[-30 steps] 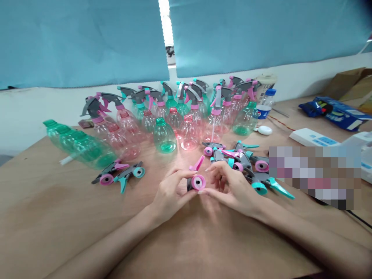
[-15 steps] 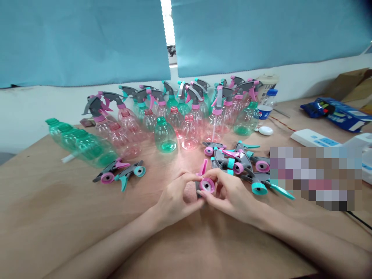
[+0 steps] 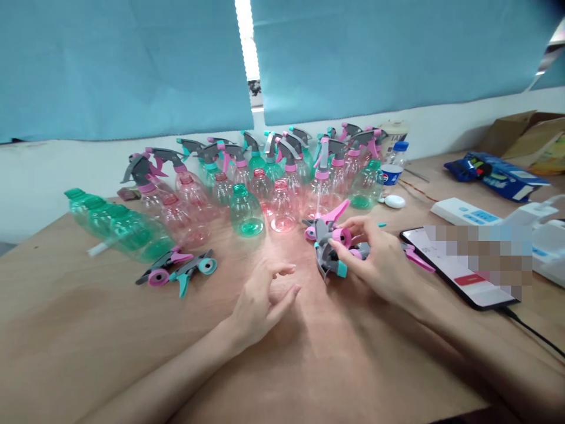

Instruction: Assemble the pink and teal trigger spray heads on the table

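Note:
My right hand (image 3: 384,259) grips a pink-and-grey trigger spray head (image 3: 335,215) by its pink collar, just above the pile of loose spray heads on the right. A grey spray head with a teal collar (image 3: 329,262) lies beneath it, and my fingers hide part of the pile. My left hand (image 3: 260,300) rests over the table with thumb and fingers apart, holding nothing. To its left lie a pink-collared spray head (image 3: 161,268) and a teal-collared one (image 3: 194,271). In front stand open bottles, among them a green one (image 3: 246,215) and a pink one (image 3: 281,209).
Several bottles with spray heads fitted (image 3: 289,159) stand behind. Green bottles (image 3: 128,229) lie on their sides at left. On the right are a phone (image 3: 481,297) with a cable, a power strip (image 3: 468,212), a blue packet (image 3: 503,176) and a Pepsi bottle (image 3: 392,171).
My hands have parted. The right hand has carried the pink-collared spray head right, to the pile; the left has let go and opened. The view has shifted slightly.

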A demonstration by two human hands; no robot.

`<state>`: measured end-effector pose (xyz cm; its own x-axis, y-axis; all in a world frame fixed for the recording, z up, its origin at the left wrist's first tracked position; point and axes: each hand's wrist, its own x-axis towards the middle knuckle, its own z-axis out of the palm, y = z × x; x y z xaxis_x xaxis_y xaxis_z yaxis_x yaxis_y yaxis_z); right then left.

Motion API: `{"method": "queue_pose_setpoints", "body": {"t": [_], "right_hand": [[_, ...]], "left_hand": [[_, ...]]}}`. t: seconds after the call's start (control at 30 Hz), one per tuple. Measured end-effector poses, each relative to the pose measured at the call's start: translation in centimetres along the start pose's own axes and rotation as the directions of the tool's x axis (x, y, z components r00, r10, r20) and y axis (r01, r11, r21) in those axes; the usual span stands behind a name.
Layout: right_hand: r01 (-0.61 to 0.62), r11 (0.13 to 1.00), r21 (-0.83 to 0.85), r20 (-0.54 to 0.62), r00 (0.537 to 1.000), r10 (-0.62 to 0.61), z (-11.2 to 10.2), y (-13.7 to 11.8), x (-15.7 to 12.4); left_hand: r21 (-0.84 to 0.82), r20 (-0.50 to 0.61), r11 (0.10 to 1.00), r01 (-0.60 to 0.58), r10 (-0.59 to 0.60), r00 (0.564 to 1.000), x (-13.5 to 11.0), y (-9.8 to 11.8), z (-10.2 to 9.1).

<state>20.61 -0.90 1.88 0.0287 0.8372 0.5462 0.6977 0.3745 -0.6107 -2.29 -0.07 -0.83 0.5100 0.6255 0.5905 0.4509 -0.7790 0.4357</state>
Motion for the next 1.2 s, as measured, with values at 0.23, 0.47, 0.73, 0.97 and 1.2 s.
{"method": "queue_pose_setpoints", "body": {"t": [0.23,0.47,0.73,0.97,1.2], "right_hand": [[-0.106,0.965,-0.241,-0.046,0.994,0.098,-2.5,3.2,-0.8],[0.022,0.836,-0.548,0.014,1.0,-0.017,-1.9,4.3,-2.2],[0.15,0.771,-0.619,-0.008,0.98,-0.198,-1.8,4.3,-1.4],[0.221,0.847,-0.484,-0.038,0.961,-0.273,0.1,1.3,-0.2],[0.337,0.848,-0.409,0.018,0.932,-0.362,2.7,-2.5,0.9]], "left_hand": [[0.047,0.005,0.999,-0.004,0.004,1.0,0.0,-0.2,0.2],[0.074,0.031,0.997,0.014,-0.017,0.999,0.0,0.0,0.1],[0.105,0.13,0.993,0.053,-0.067,0.989,-1.2,0.7,-1.5],[0.28,0.081,0.952,0.122,-0.15,0.985,-3.7,-0.5,-6.1],[0.405,-0.194,0.87,0.282,-0.22,0.956,-6.6,-5.1,-12.5]]}}
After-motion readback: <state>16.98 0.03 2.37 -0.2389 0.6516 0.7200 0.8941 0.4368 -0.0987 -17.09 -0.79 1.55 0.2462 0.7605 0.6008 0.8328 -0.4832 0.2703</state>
